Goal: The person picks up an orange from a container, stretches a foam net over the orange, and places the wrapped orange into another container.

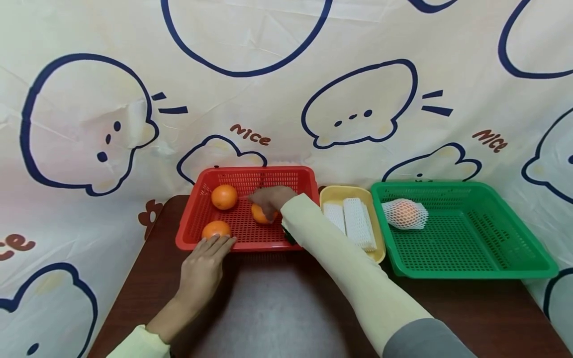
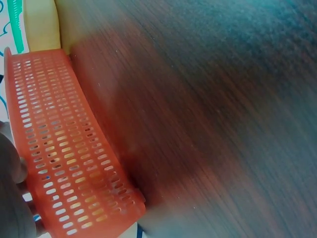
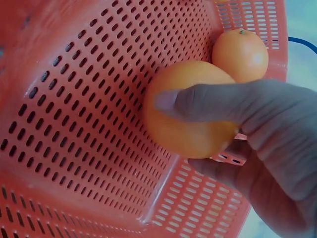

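Note:
My right hand [image 1: 273,199] reaches into the red basket [image 1: 250,246] and holds an orange [image 1: 259,215], with the thumb across it in the right wrist view, where the held orange [image 3: 188,139] is near the basket's perforated floor. My left hand [image 1: 201,271] rests on the basket's front rim with its fingers extended, beside a second orange [image 1: 217,229]; whether it touches that orange I cannot tell. Toward the back left of the basket lies a third orange [image 1: 224,197]. The left wrist view shows only part of the left hand [image 2: 12,193] at the basket's edge.
Right of the red basket stands a small yellow basket [image 1: 379,243] with white foam net sleeves [image 1: 356,223]. Beyond it is a green basket [image 1: 470,274] holding a round orange-coloured fruit in a foam net [image 1: 406,215]. A printed cloth [image 1: 286,109] hangs behind the dark wooden table [image 1: 268,308].

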Demonstrator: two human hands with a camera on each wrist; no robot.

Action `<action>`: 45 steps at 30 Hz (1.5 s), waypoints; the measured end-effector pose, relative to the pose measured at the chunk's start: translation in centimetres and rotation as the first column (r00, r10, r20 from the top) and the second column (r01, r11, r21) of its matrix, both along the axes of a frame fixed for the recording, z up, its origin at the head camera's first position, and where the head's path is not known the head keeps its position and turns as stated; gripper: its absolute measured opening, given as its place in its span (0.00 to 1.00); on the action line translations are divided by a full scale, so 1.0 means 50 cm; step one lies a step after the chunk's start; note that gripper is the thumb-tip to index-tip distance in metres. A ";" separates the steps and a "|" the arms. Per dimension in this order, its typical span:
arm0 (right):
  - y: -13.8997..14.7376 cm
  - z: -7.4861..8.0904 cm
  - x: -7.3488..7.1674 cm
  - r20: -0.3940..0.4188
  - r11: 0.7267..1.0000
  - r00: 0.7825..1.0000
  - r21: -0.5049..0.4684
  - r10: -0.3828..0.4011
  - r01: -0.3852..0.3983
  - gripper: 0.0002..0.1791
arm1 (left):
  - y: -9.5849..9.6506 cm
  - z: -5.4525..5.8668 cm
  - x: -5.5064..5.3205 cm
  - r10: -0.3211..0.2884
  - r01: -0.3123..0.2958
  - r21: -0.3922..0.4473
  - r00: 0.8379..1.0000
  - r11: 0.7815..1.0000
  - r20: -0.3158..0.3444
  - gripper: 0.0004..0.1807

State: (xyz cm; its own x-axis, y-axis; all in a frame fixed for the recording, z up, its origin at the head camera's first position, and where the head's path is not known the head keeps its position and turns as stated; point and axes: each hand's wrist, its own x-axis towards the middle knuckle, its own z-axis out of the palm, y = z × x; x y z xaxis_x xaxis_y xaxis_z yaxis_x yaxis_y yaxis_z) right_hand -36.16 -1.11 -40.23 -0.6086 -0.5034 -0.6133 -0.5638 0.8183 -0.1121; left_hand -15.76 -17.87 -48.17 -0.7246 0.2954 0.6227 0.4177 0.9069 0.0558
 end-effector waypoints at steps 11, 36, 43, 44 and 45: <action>0.097 0.000 -0.002 -0.109 0.918 0.993 -0.388 0.039 -0.079 0.46 | 0.033 0.012 -0.017 0.032 -0.047 0.113 0.990 0.992 0.136 0.23; 0.330 0.083 0.225 -0.008 0.539 0.973 -0.834 -0.232 0.122 0.46 | 0.230 0.167 -0.086 -0.506 0.064 0.742 0.770 0.668 0.389 0.46; 0.391 0.072 0.285 -0.028 0.553 0.970 -0.825 -0.240 0.113 0.44 | 0.259 0.161 -0.054 -0.595 0.159 0.737 0.710 0.657 0.377 0.44; 0.400 0.068 0.292 -0.016 0.548 0.971 -0.827 -0.240 0.122 0.43 | 0.262 0.158 -0.049 -0.602 0.168 0.732 0.702 0.660 0.382 0.44; 0.407 0.065 0.300 -0.006 0.543 0.972 -0.830 -0.235 0.127 0.42 | 0.266 0.155 -0.042 -0.605 0.176 0.723 0.694 0.668 0.390 0.43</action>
State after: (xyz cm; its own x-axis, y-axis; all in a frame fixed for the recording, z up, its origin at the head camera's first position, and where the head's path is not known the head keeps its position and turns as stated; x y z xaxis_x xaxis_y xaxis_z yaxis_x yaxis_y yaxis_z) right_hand -21.15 19.26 -37.00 -0.7771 -0.6244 0.0791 -0.4665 0.4870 -0.7384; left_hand -17.86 -4.58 -40.44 -0.8857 0.3654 0.2863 0.4106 0.3289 0.8504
